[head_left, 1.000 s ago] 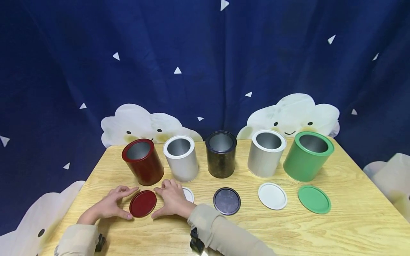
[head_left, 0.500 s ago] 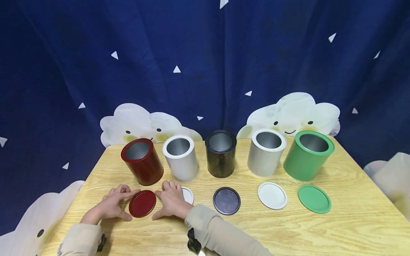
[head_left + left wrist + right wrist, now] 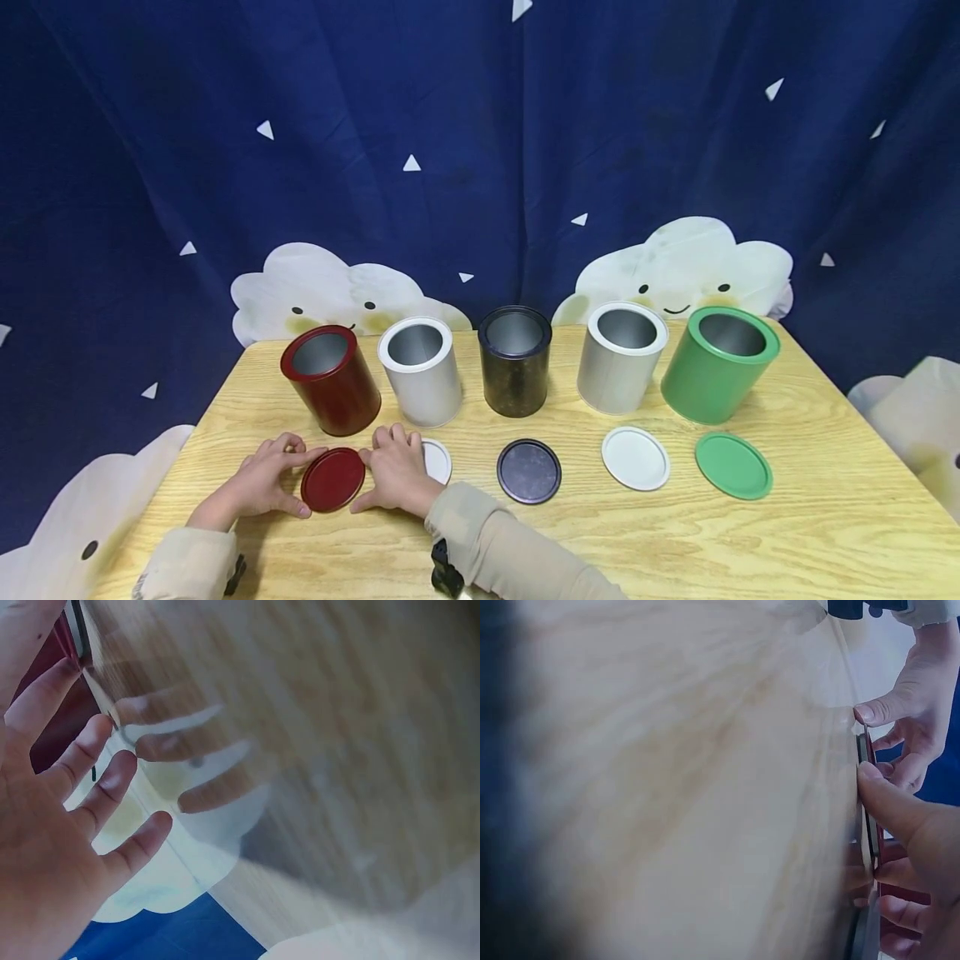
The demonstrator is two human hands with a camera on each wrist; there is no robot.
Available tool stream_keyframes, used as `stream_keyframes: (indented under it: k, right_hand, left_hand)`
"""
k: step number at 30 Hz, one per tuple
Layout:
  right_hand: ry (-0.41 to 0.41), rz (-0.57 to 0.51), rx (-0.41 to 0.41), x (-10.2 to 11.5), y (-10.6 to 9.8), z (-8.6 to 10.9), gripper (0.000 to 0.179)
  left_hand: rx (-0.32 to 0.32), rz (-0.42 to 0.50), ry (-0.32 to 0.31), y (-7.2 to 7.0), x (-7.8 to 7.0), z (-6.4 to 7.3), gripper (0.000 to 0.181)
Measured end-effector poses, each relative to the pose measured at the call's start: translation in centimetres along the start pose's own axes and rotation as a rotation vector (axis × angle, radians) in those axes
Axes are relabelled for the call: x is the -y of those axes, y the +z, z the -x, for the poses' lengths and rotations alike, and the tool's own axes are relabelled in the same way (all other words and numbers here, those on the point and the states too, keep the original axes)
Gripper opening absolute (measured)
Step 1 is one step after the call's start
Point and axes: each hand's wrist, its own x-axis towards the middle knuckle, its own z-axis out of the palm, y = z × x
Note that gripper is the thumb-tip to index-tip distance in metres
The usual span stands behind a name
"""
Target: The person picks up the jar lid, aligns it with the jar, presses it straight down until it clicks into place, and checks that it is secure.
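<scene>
The left hand (image 3: 258,483) has its grip spread wide, thumb and forefinger at the left side of the red lid (image 3: 333,480), which appears to lie flat on the worktop (image 3: 637,542). The right hand (image 3: 397,475) mirrors it from the other side, thumb and forefinger well parted at the rim; how firmly either presses cannot be told.

That thin edge offers little to catch, so the lid could skid or tip if one hand pushed harder than the other. The forefingers are near the foot of the red tin (image 3: 341,400) and might knock it on a lift. The right hand partly covers the first white lid (image 3: 438,461), so a sideways sweep could drag that too.

Five tins stand uncovered in a row: the red tin, the first white tin (image 3: 427,392), the black tin (image 3: 515,383), the second white tin (image 3: 615,379) and the green tin (image 3: 701,383). Each shows a grey inner wall and no visible contents, though the bottoms are hard to see. The black lid (image 3: 528,472), second white lid (image 3: 635,458) and green lid (image 3: 733,465) lie before the last three.
</scene>
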Motion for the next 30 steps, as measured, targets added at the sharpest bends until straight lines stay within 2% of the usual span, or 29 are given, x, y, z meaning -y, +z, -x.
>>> stream_keyframes:
  k: [4, 10, 16, 24, 30]
  right_hand:
    - [0.005, -0.011, -0.013, 0.1, 0.1, 0.0, 0.067]
    - [0.014, -0.037, -0.041, 0.1, 0.2, -0.2, 0.062]
    - [0.004, -0.078, -0.042, -0.4, 0.0, -0.4, 0.066]
    - [-0.011, -0.155, -0.066, -0.6, -0.3, -0.3, 0.072]
    - [-0.025, -0.196, -0.095, -0.9, -0.5, -0.3, 0.07]
  left_hand:
    - [-0.008, -0.008, 0.011, 0.0, 0.0, 0.0, 0.081]
    - [-0.032, -0.023, 0.059, -0.1, -0.1, -0.1, 0.081]
    - [-0.047, -0.026, 0.072, 0.0, -0.3, -0.3, 0.082]
    - [-0.096, 0.032, 0.095, -0.1, -0.1, 0.1, 0.077]
    - [-0.123, 0.066, 0.097, -0.5, -0.2, 0.2, 0.075]
